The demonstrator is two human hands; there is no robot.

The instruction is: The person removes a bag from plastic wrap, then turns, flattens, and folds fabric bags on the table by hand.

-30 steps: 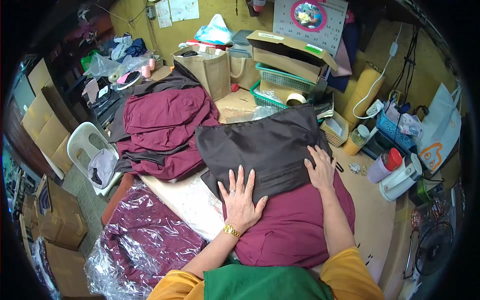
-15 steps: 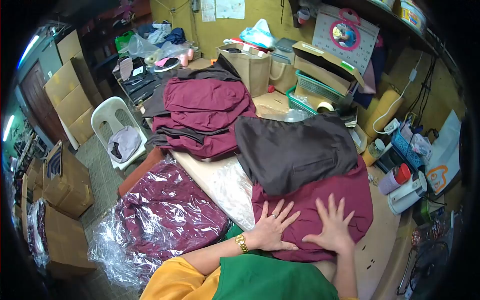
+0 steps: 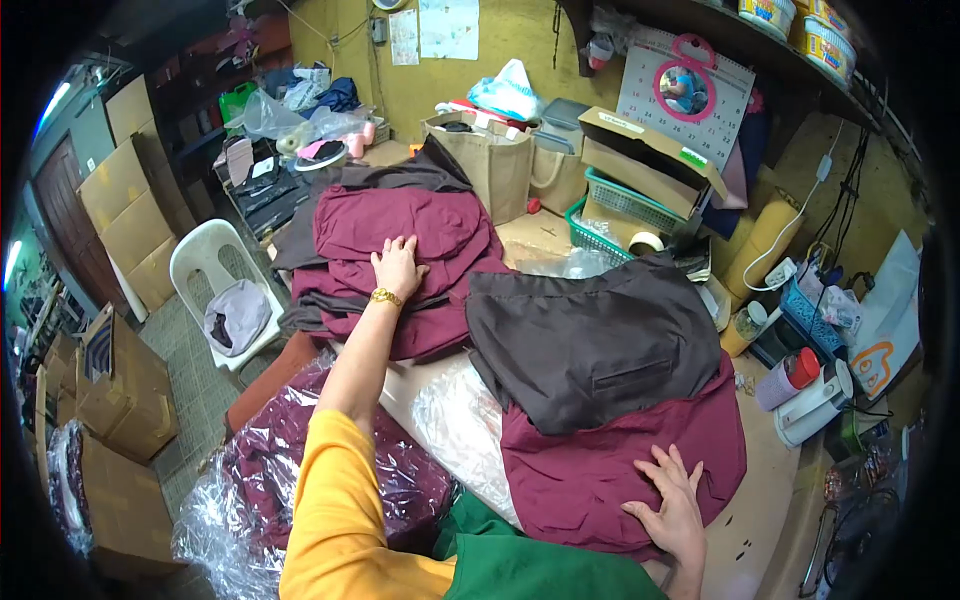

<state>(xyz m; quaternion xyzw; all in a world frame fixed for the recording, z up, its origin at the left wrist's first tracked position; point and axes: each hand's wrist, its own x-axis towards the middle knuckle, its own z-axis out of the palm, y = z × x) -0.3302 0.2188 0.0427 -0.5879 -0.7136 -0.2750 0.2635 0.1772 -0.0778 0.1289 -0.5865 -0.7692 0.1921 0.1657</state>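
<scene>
My left hand [image 3: 399, 270] reaches out to a pile of maroon and dark brown cloth pieces [image 3: 400, 215] at the back of the table. Its fingers lie stretched on the top maroon fold, and a gold watch is on the wrist. Close to me, a maroon cloth piece with a dark brown panel [image 3: 590, 350] is spread on the table. The panel has a stitched rectangular slit. On the maroon part rests my right hand [image 3: 672, 503], its fingers spread and holding nothing. Clear plastic [image 3: 460, 420] lies between the pile and the spread piece.
Plastic-wrapped maroon cloth [image 3: 270, 460] sits at my left, near a white chair [image 3: 215, 250] and cardboard boxes [image 3: 130, 390]. Behind the work stand tan bags [image 3: 490, 165] and a green basket [image 3: 635, 200]. A white kettle [image 3: 815, 405] is at the right edge.
My left hand has left the spread piece and moved forward and left onto the pile. My right hand stays on the maroon part, its fingers less widely spread.
</scene>
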